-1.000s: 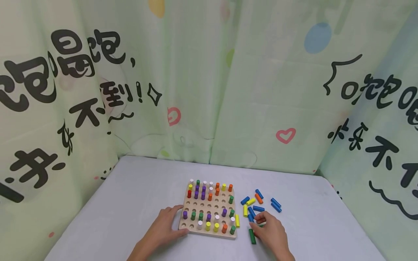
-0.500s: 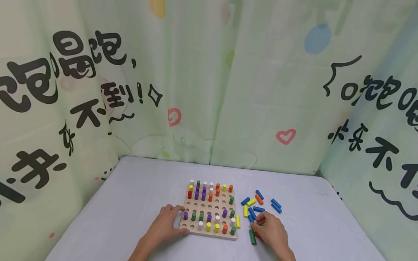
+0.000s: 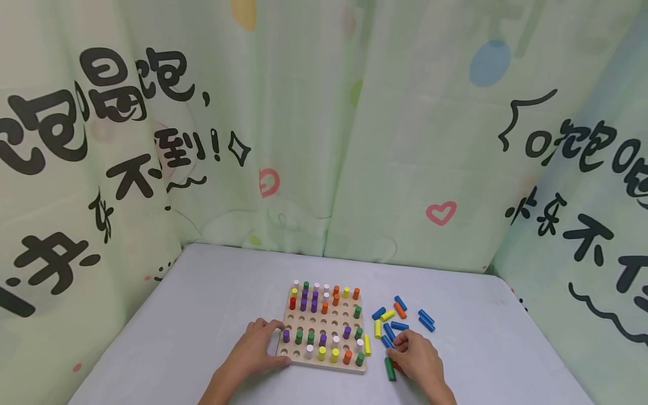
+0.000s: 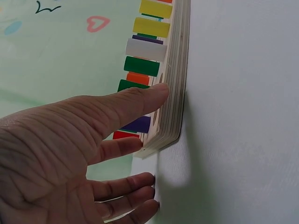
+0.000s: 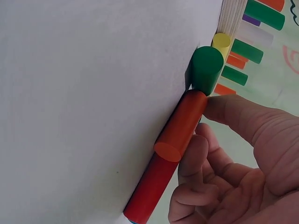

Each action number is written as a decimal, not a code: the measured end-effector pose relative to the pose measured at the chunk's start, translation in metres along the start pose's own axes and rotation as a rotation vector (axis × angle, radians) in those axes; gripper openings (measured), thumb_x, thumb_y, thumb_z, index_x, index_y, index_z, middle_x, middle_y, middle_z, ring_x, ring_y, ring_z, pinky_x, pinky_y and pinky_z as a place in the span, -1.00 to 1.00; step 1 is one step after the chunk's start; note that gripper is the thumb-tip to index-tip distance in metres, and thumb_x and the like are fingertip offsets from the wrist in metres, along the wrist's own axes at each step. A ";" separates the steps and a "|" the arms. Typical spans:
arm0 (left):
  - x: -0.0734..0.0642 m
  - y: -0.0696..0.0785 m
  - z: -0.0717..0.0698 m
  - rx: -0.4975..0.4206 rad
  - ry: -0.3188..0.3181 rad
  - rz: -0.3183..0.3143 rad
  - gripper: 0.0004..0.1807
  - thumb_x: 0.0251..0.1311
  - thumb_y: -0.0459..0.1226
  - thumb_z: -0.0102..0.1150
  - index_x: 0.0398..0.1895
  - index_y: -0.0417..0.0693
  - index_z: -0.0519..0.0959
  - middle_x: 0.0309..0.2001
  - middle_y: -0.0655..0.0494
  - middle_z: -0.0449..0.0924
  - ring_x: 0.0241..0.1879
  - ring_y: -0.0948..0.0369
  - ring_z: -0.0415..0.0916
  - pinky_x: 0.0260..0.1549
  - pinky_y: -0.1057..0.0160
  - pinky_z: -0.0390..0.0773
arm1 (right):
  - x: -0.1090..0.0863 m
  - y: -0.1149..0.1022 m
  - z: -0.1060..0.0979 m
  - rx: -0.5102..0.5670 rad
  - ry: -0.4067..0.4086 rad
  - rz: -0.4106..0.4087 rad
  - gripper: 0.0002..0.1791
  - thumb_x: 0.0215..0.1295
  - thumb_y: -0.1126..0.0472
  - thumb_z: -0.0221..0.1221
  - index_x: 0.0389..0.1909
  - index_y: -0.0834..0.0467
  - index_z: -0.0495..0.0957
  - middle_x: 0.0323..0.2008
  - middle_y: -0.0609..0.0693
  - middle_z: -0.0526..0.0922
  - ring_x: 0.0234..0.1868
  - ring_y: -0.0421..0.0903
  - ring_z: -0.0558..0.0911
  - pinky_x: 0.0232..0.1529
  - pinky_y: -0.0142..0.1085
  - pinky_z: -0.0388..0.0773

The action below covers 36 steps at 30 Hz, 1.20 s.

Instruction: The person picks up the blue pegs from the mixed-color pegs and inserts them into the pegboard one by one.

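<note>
My left hand (image 3: pixel 260 347) holds the wooden pegboard (image 3: pixel 324 322) by its near left corner. In the left wrist view the thumb lies on the board's edge and the index finger is at the corner, with the other fingers loose. My right hand (image 3: pixel 419 359) bends over loose pegs right of the board, thumb and index finger close together. In the right wrist view its fingertips are right at the side of an orange peg (image 5: pixel 180 128), between a green peg (image 5: pixel 207 67) and a red peg (image 5: pixel 152 189). I cannot tell whether it pinches one.
Beyond the right hand lie blue pegs (image 3: pixel 426 324), yellow pegs (image 3: pixel 377 329) and another orange peg (image 3: pixel 400 310). One yellow peg (image 3: pixel 367 345) lies along the board's right edge. Colored pegs stand in the board's far and near rows, with bare holes between. Printed curtains (image 3: pixel 283 140) surround the white table (image 3: pixel 228 281).
A green peg seen at the right fingertips a second ago no longer shows, and a red peg now shows under that hand. The left hand keeps its place on the board.
</note>
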<state>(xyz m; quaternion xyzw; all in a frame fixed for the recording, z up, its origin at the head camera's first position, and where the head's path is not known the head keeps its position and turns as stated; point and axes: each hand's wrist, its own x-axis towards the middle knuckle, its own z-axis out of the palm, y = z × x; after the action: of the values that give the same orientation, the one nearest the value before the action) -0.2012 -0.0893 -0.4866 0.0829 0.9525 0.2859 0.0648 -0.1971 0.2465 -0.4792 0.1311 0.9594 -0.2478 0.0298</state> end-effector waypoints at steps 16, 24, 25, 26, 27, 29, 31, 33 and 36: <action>0.002 0.000 0.001 0.003 0.005 0.001 -0.30 -0.13 -0.01 0.65 0.12 0.03 0.58 -0.09 -0.04 0.48 -0.09 0.01 0.39 0.00 -0.15 0.56 | -0.004 0.002 -0.003 0.077 0.047 -0.001 -0.77 0.16 0.23 0.40 -0.27 0.23 0.58 -0.46 -0.02 0.57 -0.46 -0.10 0.47 -0.43 -0.28 0.43; 0.002 0.000 0.001 0.014 0.009 0.007 -0.31 -0.13 -0.01 0.66 0.11 0.04 0.58 -0.11 -0.04 0.47 -0.12 0.02 0.38 -0.03 -0.14 0.57 | -0.007 0.001 -0.003 0.155 0.096 -0.040 -0.79 0.16 0.26 0.37 -0.25 0.25 0.58 -0.42 -0.01 0.58 -0.42 -0.09 0.49 -0.42 -0.30 0.47; 0.002 0.000 0.000 0.015 0.007 0.006 -0.31 -0.13 -0.01 0.66 0.11 0.04 0.58 -0.11 -0.04 0.48 -0.12 0.02 0.38 -0.02 -0.14 0.57 | -0.007 0.000 -0.003 0.160 0.100 -0.046 -0.79 0.16 0.26 0.37 -0.24 0.25 0.59 -0.41 -0.01 0.59 -0.41 -0.10 0.50 -0.42 -0.30 0.49; 0.002 0.000 0.000 0.017 0.004 0.004 -0.31 -0.13 -0.01 0.65 0.11 0.04 0.58 -0.11 -0.05 0.48 -0.12 0.02 0.39 -0.02 -0.14 0.57 | -0.007 -0.001 -0.003 0.166 0.105 -0.053 -0.79 0.16 0.26 0.37 -0.24 0.24 0.60 -0.40 -0.01 0.59 -0.41 -0.10 0.51 -0.41 -0.30 0.49; 0.002 0.000 0.000 0.018 0.001 0.002 -0.31 -0.13 -0.01 0.65 0.11 0.04 0.58 -0.10 -0.05 0.48 -0.11 0.02 0.39 -0.02 -0.15 0.57 | -0.007 -0.002 -0.003 0.171 0.110 -0.063 -0.80 0.17 0.27 0.37 -0.23 0.24 0.60 -0.40 -0.01 0.60 -0.40 -0.10 0.52 -0.40 -0.29 0.50; 0.002 0.001 -0.001 0.020 -0.005 -0.001 -0.31 -0.13 -0.02 0.65 0.11 0.03 0.58 -0.09 -0.06 0.49 -0.11 0.01 0.40 -0.02 -0.16 0.57 | -0.008 -0.003 -0.003 0.178 0.120 -0.082 -0.81 0.17 0.28 0.37 -0.23 0.24 0.61 -0.39 -0.02 0.61 -0.39 -0.11 0.53 -0.39 -0.29 0.53; 0.002 0.001 -0.002 0.021 -0.012 -0.001 -0.32 -0.13 -0.02 0.65 0.10 0.03 0.58 -0.09 -0.06 0.49 -0.11 0.01 0.40 -0.02 -0.16 0.57 | -0.008 -0.005 -0.003 0.186 0.128 -0.099 -0.81 0.17 0.29 0.37 -0.23 0.23 0.62 -0.39 -0.02 0.61 -0.38 -0.11 0.55 -0.37 -0.28 0.55; 0.002 0.001 -0.003 0.022 -0.018 0.002 -0.32 -0.13 -0.02 0.65 0.09 0.03 0.58 -0.10 -0.07 0.49 -0.12 0.01 0.40 -0.03 -0.17 0.57 | -0.009 -0.006 -0.003 0.194 0.132 -0.111 -0.82 0.17 0.30 0.38 -0.23 0.23 0.63 -0.38 -0.02 0.62 -0.38 -0.11 0.55 -0.35 -0.27 0.57; 0.002 0.001 -0.005 0.019 -0.026 0.012 -0.33 -0.14 -0.03 0.66 0.07 0.02 0.57 -0.12 -0.07 0.49 -0.13 0.01 0.39 -0.07 -0.16 0.58 | -0.009 -0.009 -0.003 0.202 0.132 -0.121 -0.82 0.18 0.31 0.38 -0.23 0.23 0.62 -0.38 -0.02 0.62 -0.36 -0.10 0.55 -0.34 -0.28 0.58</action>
<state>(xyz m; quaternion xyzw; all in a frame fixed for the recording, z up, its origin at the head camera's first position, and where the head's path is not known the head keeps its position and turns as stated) -0.2044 -0.0907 -0.4818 0.0929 0.9538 0.2759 0.0746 -0.1909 0.2377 -0.4712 0.0914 0.9355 -0.3355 -0.0620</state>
